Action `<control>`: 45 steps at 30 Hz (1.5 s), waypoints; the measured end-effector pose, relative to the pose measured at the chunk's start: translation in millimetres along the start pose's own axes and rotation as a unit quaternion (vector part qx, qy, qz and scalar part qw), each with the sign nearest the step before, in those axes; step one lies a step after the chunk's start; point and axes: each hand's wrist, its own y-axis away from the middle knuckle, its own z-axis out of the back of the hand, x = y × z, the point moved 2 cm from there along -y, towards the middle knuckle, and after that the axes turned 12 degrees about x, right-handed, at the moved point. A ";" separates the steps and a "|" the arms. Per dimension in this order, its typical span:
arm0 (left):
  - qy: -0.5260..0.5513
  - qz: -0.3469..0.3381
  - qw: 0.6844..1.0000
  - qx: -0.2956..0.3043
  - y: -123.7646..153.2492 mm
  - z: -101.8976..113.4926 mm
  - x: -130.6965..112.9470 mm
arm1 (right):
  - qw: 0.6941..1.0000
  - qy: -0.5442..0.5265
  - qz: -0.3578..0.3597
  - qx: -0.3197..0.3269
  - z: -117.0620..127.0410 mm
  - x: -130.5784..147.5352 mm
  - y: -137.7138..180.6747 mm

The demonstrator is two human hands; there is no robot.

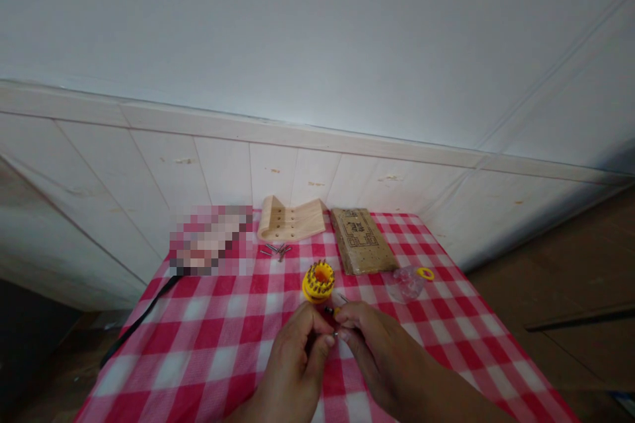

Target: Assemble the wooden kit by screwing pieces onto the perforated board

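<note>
My left hand (303, 350) and my right hand (370, 344) meet low in the middle, each with thumb and fingers pinched together. Between the fingertips shows a tiny shiny metal piece (336, 334), too small to name for sure. Just above them, a black and yellow part (331, 310) and a thin metal shaft (343, 298) show beside my right fingers; whether they belong together I cannot tell. Right beyond my left hand stands a round yellow bit holder (318, 281) with screwdriver bits upright around its rim.
Several screws (278, 250) lie before a bent wooden piece (292, 219) with drilled holes. A flat brown cardboard package (364, 241) and a clear plastic bag (407, 283) with a yellow ring (425, 274) lie right. A black strap (143, 317) crosses the checked tablecloth (198, 337). A wall stands behind.
</note>
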 end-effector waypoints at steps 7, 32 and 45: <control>0.004 0.002 1.000 -0.009 -1.5 0.0 2.2 | 1.000 -0.012 0.008 0.010 -3.1 -3.9 1.5; 0.021 -0.005 0.999 -0.028 -2.3 1.0 -1.1 | 0.993 0.071 -0.007 -0.089 20.7 -18.7 -5.9; 0.016 0.004 1.000 -0.022 -3.1 1.3 0.0 | 0.962 -0.131 -0.117 -0.208 41.6 -29.9 -50.9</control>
